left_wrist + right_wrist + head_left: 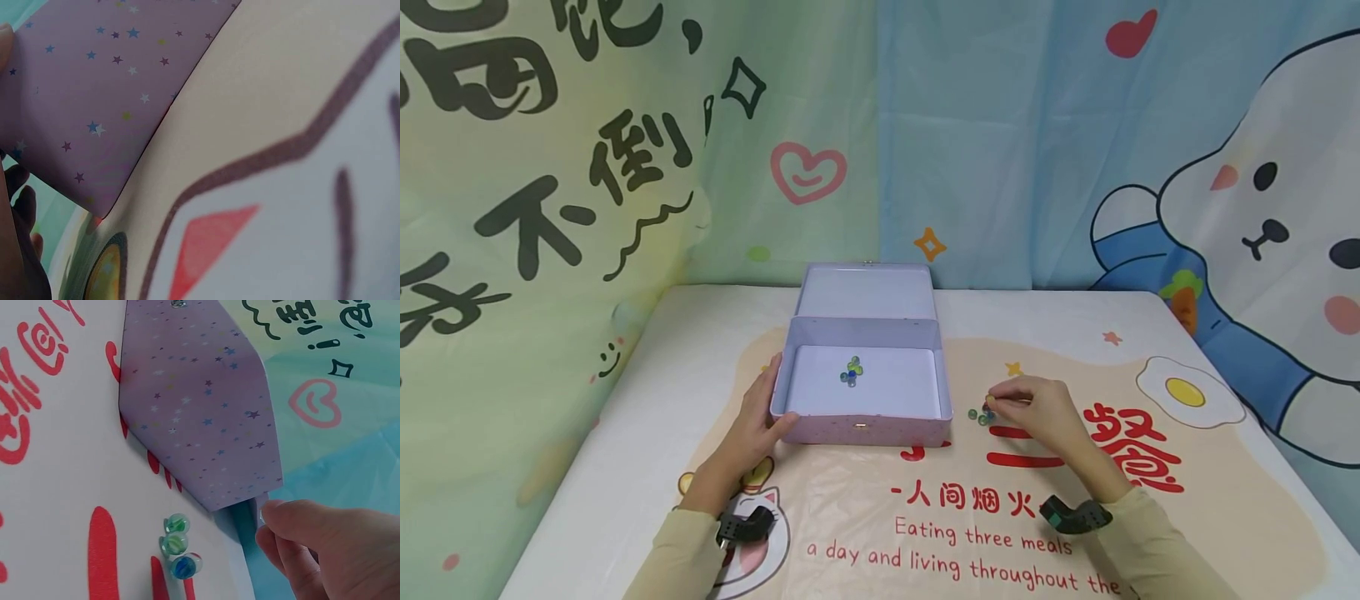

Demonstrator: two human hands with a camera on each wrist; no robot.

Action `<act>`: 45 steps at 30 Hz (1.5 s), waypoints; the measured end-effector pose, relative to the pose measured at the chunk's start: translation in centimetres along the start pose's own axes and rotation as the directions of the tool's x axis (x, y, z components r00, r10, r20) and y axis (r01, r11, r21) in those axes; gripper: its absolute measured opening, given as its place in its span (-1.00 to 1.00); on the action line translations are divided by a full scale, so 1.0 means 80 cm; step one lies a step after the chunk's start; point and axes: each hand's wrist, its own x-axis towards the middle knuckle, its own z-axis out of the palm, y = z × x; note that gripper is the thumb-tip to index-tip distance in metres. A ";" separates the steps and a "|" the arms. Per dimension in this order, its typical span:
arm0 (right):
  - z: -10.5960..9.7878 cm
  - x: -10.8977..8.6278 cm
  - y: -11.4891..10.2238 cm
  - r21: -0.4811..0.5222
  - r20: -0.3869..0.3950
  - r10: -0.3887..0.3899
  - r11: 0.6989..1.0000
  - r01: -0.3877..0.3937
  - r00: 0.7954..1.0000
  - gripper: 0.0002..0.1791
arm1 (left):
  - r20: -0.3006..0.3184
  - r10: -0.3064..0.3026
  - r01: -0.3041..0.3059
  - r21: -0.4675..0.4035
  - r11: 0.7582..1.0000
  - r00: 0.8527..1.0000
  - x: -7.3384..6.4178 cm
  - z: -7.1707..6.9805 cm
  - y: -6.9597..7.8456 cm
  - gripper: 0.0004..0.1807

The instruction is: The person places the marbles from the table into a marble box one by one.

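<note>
An open lilac tin box [861, 431] with a star pattern stands with its lid tipped back. Inside it, a small cluster of green and blue glass marbles [852, 372] lies on the floor. My left hand [756, 425] holds the box's left side, thumb at the front corner. To the right of the box, my right hand [1033, 408] pinches a small marble, mostly hidden, with a glint at the fingertips [284, 515]. Just below that hand, several loose marbles lie on the cloth, among them a green marble [177, 523] and a blue marble [185, 567].
A printed cloth [940, 542] with red lettering covers the table. Behind it hangs a curtain [955, 142] with cartoon prints. Both wrists wear a dark band, such as the right wristband [1077, 515].
</note>
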 end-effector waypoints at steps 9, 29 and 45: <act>-0.004 0.007 -0.011 -0.020 -0.007 -0.009 1.000 0.009 1.000 -0.79 | 0.001 0.001 -0.001 0.000 1.000 1.000 0.000 -0.001 0.002 -0.03; -0.007 0.021 -0.040 0.044 0.018 -0.033 0.998 0.033 0.999 -0.81 | 0.005 -0.001 0.001 -0.013 1.000 1.000 0.001 -0.001 0.004 -0.04; -0.003 0.039 -0.063 0.058 0.031 -0.132 0.990 0.130 0.991 -0.81 | 0.009 -0.021 0.021 -0.010 1.000 1.000 0.000 -0.001 0.002 -0.04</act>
